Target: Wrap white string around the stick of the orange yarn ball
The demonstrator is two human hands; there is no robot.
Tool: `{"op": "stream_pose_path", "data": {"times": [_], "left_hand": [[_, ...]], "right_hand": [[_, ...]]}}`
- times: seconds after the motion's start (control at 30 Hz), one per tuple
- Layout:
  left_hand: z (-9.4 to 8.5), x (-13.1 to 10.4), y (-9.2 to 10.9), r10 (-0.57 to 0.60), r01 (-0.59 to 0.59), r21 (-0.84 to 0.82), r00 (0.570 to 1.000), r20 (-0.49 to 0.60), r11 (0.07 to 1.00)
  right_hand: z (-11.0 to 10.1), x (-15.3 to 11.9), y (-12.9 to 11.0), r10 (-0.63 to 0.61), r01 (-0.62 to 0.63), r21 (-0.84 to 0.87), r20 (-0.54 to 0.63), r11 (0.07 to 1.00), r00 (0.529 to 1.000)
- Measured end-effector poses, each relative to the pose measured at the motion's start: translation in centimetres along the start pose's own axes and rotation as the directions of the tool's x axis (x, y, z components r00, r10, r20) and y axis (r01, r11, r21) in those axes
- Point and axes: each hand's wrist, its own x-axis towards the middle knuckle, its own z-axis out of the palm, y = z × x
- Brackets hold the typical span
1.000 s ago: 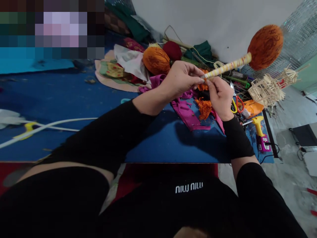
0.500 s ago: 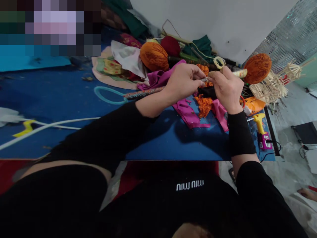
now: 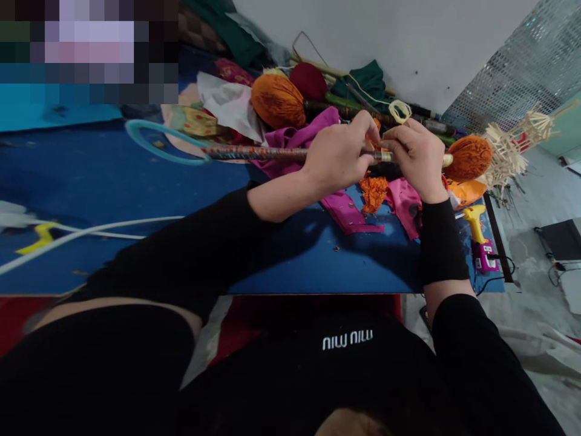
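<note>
A patterned stick (image 3: 258, 153) with a light-blue loop (image 3: 158, 156) at its left end lies across the view, raised over the cloths. My left hand (image 3: 338, 154) is closed round its right part. My right hand (image 3: 417, 154) is closed beside it, thumb and finger pinched at the stick's pale, banded section (image 3: 385, 156). To the right of that hand, a pale end and an orange cloth-covered ball (image 3: 469, 158) appear in line with the stick; the hand hides the join. What the right fingertips pinch is too small to tell.
Behind the hands lie another orange ball (image 3: 278, 101), a dark red ball (image 3: 307, 82) and magenta cloth (image 3: 347, 212). A yellow glue gun (image 3: 475, 223) rests near the right table edge; a white cable (image 3: 91, 230) crosses the left.
The stick's left end has swung up and left with its blue loop, while the orange ball at the right has dropped lower. Both hands stay close together.
</note>
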Motion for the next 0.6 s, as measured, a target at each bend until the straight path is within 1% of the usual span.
{"op": "stream_pose_path", "data": {"times": [0.1, 0.23, 0.33, 0.43, 0.53, 0.6], "left_hand": [[0.0, -0.1, 1.0, -0.042, 0.044, 0.147, 0.999, -0.017, 0.988], [0.3, -0.2, 1.5, -0.032, 0.028, 0.229, 0.999, 0.016, 0.973], [0.3, -0.3, 1.2, -0.005, 0.005, 0.205, 1.000, -0.004, 0.979], [0.4, -0.5, 0.6, 0.067, -0.061, 0.162, 0.997, -0.029, 0.985], [0.5, -0.5, 0.0, 0.131, -0.125, 0.149, 0.991, -0.031, 0.981], [0.7, -0.5, -0.3, 0.160, -0.152, 0.150, 0.986, -0.044, 0.977]], "right_hand": [[-0.5, 0.1, 0.2, -0.002, -0.001, 0.076, 0.046, 0.997, 0.999], [-0.8, 0.2, 0.1, 0.010, -0.015, 0.046, 0.104, 0.999, 0.995], [-0.7, 0.3, 0.0, 0.034, -0.036, 0.019, 0.096, 0.999, 0.995], [-0.5, 0.3, 0.3, 0.037, -0.040, 0.037, 0.092, 0.998, 0.995], [-0.2, 0.2, 0.7, 0.023, -0.029, 0.076, 0.086, 0.997, 0.996], [0.0, 0.1, 0.8, 0.030, -0.036, 0.069, 0.085, 0.997, 0.996]]}}
